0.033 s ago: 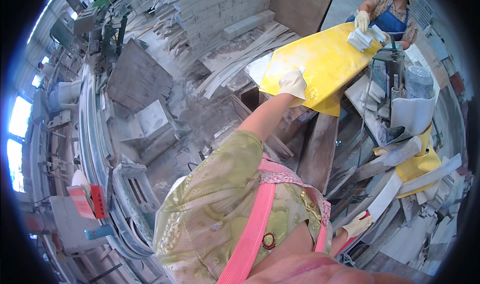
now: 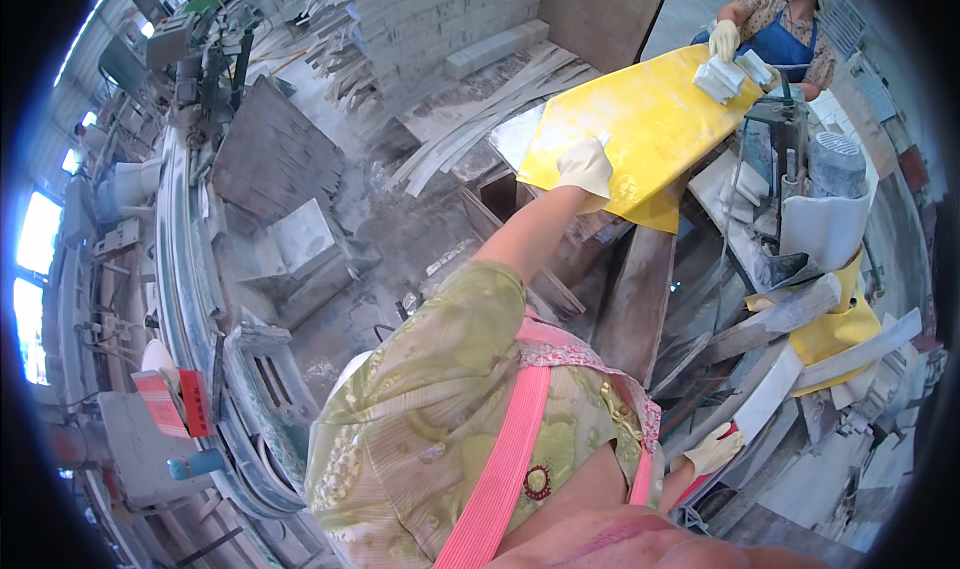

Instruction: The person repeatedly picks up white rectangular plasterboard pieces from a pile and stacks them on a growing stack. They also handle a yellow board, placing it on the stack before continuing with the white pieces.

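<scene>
My left hand [image 2: 585, 167], in a cream glove, is stretched out over a yellow sheet [image 2: 640, 119] draped on a bench. Its fingers are closed, and a small whitish bit shows at the fingertips; what they hold is mostly hidden. Low on the right, my right hand [image 2: 714, 451], also gloved, has its fingers extended. It rests by a red strip [image 2: 690, 491] next to a long white slab [image 2: 765, 394]. Several white blocks [image 2: 718, 79] lie on the far right end of the yellow sheet.
A co-worker [image 2: 785, 44] in a blue apron stands beyond the sheet, one gloved hand at the blocks. A motor [image 2: 838, 164] stands at the right above stacked slabs. Stone strips [image 2: 480, 109] and a block wall [image 2: 450, 19] lie ahead. Curved machine rails [image 2: 180, 249] run along the left.
</scene>
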Tool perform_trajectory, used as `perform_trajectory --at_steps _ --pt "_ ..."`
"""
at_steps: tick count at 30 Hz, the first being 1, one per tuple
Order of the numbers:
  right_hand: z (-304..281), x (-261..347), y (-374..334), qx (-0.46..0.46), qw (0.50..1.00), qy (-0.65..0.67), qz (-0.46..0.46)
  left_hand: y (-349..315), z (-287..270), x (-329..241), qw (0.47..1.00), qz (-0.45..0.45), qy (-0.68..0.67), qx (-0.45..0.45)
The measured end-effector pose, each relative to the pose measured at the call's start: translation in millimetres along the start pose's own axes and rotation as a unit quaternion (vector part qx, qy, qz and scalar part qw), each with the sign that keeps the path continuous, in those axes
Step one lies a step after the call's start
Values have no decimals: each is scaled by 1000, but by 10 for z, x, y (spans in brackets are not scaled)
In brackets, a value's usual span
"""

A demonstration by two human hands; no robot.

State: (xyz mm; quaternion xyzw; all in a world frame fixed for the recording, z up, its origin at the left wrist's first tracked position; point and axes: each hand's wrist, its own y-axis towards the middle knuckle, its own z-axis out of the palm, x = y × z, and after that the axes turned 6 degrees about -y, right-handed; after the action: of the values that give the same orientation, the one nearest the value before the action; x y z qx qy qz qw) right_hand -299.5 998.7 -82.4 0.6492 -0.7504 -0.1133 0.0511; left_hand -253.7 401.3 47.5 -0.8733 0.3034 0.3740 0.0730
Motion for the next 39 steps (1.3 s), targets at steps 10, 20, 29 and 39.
perform_trajectory --at_steps 10,20,29,39 --pt "-34 -25 -10 22 998 39 34 15 55 20 1000 -3 -14 -23" --pt "-26 -28 -70 22 999 12 37 -33 -8 -7 1000 21 9 3" --pt "-85 -20 -166 26 999 1 38 41 46 -39 999 -34 15 -9" --pt "-24 -50 -250 20 998 12 51 67 27 -8 999 -33 1 24"
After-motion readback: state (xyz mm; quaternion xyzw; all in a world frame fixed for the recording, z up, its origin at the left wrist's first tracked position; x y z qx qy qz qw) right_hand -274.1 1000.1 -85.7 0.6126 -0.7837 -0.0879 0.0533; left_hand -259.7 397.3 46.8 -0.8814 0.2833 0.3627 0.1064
